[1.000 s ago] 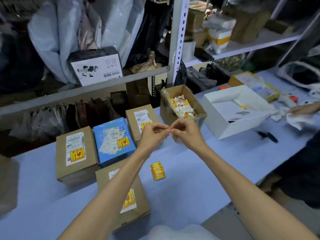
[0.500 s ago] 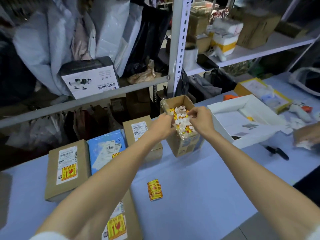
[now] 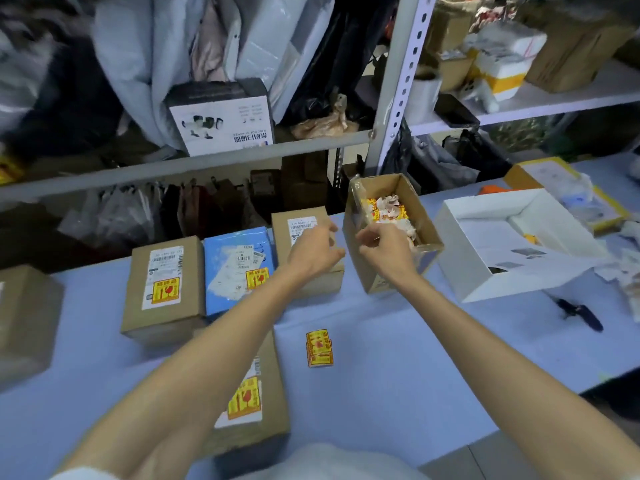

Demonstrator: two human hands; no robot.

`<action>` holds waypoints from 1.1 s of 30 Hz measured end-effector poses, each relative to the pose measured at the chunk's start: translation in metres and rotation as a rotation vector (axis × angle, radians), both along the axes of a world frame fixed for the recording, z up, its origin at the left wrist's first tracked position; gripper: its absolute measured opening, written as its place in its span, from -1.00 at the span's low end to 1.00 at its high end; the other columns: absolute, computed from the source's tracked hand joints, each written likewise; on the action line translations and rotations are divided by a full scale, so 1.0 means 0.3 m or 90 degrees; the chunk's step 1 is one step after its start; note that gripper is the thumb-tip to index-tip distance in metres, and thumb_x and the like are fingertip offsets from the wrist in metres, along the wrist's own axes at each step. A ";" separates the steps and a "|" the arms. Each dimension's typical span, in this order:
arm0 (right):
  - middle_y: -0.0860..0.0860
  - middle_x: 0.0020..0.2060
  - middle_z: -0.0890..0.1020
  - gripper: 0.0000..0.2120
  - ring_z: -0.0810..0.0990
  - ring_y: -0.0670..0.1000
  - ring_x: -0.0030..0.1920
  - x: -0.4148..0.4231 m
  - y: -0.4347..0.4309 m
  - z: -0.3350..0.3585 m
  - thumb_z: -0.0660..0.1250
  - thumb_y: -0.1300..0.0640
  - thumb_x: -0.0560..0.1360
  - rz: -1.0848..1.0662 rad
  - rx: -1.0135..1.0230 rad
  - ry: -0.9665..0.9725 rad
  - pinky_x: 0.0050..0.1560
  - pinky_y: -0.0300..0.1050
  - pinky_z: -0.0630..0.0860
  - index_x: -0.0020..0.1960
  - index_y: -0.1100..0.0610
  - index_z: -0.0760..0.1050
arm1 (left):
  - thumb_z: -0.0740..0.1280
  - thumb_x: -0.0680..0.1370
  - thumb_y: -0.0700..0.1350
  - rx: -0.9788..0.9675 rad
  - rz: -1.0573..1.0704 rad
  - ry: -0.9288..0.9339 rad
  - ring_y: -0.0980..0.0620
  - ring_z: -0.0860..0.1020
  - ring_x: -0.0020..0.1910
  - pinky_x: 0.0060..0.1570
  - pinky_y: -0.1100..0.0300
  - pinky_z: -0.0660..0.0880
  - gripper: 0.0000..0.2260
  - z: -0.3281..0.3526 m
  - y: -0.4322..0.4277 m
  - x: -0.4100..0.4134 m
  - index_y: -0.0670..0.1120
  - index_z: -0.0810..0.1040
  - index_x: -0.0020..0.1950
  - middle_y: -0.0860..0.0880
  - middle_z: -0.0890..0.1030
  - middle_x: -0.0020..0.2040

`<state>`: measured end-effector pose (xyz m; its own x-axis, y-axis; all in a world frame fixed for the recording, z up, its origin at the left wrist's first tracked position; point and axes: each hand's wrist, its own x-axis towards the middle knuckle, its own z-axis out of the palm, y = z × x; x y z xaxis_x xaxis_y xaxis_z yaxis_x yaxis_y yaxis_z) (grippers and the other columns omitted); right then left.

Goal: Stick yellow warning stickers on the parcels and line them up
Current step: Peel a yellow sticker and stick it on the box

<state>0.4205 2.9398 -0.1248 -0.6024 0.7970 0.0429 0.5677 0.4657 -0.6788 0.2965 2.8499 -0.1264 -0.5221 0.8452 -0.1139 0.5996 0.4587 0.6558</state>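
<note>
Just left of open, square brown cardboard box: left hand, fingers slack, empty. Over its near rim: right hand, curled, grasp untellable.

**Open passage.** The widest bare strip of the counter runs from its near edge up to the scrap box. The near parcel borders it on the left and the white open box on the right. Only a flat sticker stack lies in this strip.

**Obstacles, left.** The brown parcel, blue parcel and rear parcel stand in a close row. Another brown box stands at the far left.

**Obstacles, centre.** The rear parcel stands just beside the scrap box. The left hand and right hand hover over that narrow gap.

**Obstacles, rear and right.** The shelf rail and upright post close off the back. A black tool lies near the white open box.
</note>
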 end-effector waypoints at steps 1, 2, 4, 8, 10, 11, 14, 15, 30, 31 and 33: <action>0.05 -0.15 0.70 -0.80 0.63 -0.01 -0.12 -0.014 -0.058 -0.016 0.39 0.30 0.36 0.023 -0.031 0.007 -0.01 -0.06 0.58 -0.03 0.18 0.65 | 0.35 0.47 -0.08 0.007 0.031 -0.025 -0.08 0.56 0.04 0.03 0.08 0.48 -0.59 -0.020 -0.057 0.011 -0.08 0.41 0.30 -0.08 0.60 0.06; 0.05 -0.17 0.70 -0.82 0.64 -0.01 -0.14 -0.026 -0.119 -0.037 0.39 0.29 0.36 0.039 -0.056 0.013 -0.02 -0.04 0.59 -0.05 0.18 0.66 | 0.35 0.47 -0.09 0.008 0.061 -0.048 -0.08 0.57 0.02 0.01 0.08 0.49 -0.59 -0.046 -0.119 0.021 -0.08 0.40 0.30 -0.07 0.60 0.04; 0.04 -0.17 0.70 -0.84 0.64 -0.02 -0.15 -0.043 -0.241 -0.086 0.39 0.28 0.37 0.064 -0.108 -0.002 -0.01 -0.03 0.59 -0.07 0.17 0.65 | 0.36 0.47 -0.12 0.012 0.115 -0.091 -0.06 0.57 0.00 -0.01 0.04 0.53 -0.63 -0.094 -0.251 0.043 -0.10 0.42 0.25 -0.07 0.60 0.03; 0.08 -0.11 0.68 -0.82 0.62 0.03 -0.08 -0.048 -0.462 -0.185 0.43 0.22 0.39 0.103 -0.248 -0.058 -0.07 -0.10 0.53 -0.01 0.19 0.61 | 0.33 0.41 -0.34 0.026 0.232 -0.107 -0.07 0.50 0.16 0.12 0.10 0.45 -0.62 -0.175 -0.506 0.066 -0.13 0.45 0.21 -0.11 0.51 0.15; 0.04 -0.09 0.62 -0.71 0.58 0.02 -0.07 -0.037 -0.551 -0.224 0.46 0.14 0.38 0.108 -0.294 -0.076 -0.16 -0.13 0.48 0.07 0.18 0.55 | 0.33 0.41 -0.37 0.005 0.278 -0.094 -0.06 0.42 0.22 0.15 0.15 0.38 -0.57 -0.198 -0.608 0.073 -0.10 0.42 0.24 -0.11 0.44 0.20; 0.01 -0.07 0.58 -0.64 0.56 0.00 -0.06 -0.030 -0.588 -0.241 0.47 0.12 0.38 0.113 -0.301 -0.089 -0.14 -0.15 0.47 0.13 0.17 0.50 | 0.36 0.41 -0.34 -0.021 0.299 -0.074 -0.08 0.37 0.25 0.19 0.13 0.35 -0.54 -0.205 -0.649 0.075 -0.08 0.39 0.26 -0.11 0.41 0.23; 0.04 0.02 0.56 -0.57 0.53 -0.05 -0.10 -0.010 -0.662 -0.274 0.45 0.13 0.41 0.120 -0.331 -0.090 -0.21 -0.24 0.44 0.22 0.18 0.43 | 0.48 0.40 -0.16 -0.089 0.374 -0.048 -0.18 0.25 0.33 0.29 0.04 0.26 -0.42 -0.236 -0.739 0.072 -0.10 0.29 0.35 -0.16 0.30 0.33; 0.06 0.03 0.58 -0.61 0.53 -0.07 -0.15 -0.003 -0.675 -0.276 0.44 0.15 0.42 0.118 -0.340 -0.071 -0.27 -0.30 0.43 0.20 0.19 0.44 | 0.50 0.39 -0.11 -0.086 0.393 -0.070 -0.19 0.24 0.33 0.30 0.02 0.27 -0.35 -0.244 -0.763 0.074 -0.10 0.25 0.38 -0.17 0.26 0.34; -0.02 0.21 0.54 -0.31 0.62 -0.13 0.01 0.002 -0.811 -0.317 0.41 -0.03 0.48 0.217 -0.484 -0.024 -0.09 -0.32 0.58 0.51 -0.18 0.16 | 0.54 0.36 -0.04 0.005 0.468 -0.338 -0.05 0.49 0.26 0.22 0.03 0.46 -0.24 -0.297 -1.068 0.077 -0.04 0.24 0.45 -0.06 0.47 0.34; -0.03 0.20 0.54 -0.29 0.62 -0.15 -0.02 -0.014 -0.830 -0.314 0.42 -0.02 0.47 0.241 -0.488 -0.033 -0.14 -0.35 0.58 0.51 -0.19 0.15 | 0.54 0.37 -0.05 0.006 0.476 -0.335 -0.05 0.49 0.25 0.20 0.06 0.46 -0.28 -0.298 -1.101 0.066 -0.06 0.27 0.43 -0.06 0.48 0.33; -0.03 0.18 0.54 -0.26 0.63 -0.18 -0.06 -0.055 -0.877 -0.309 0.45 0.01 0.45 0.275 -0.496 -0.041 -0.20 -0.39 0.56 0.51 -0.18 0.15 | 0.53 0.39 -0.05 0.015 0.493 -0.336 -0.03 0.50 0.21 0.14 0.12 0.46 -0.32 -0.295 -1.171 0.039 -0.06 0.29 0.42 -0.06 0.49 0.33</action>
<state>0.4039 2.6769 -0.2176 -0.8397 0.2883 -0.4601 0.4972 0.0680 -0.8649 0.3083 2.4986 -0.2149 -0.8260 0.2889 -0.4840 -0.2455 0.5887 0.7702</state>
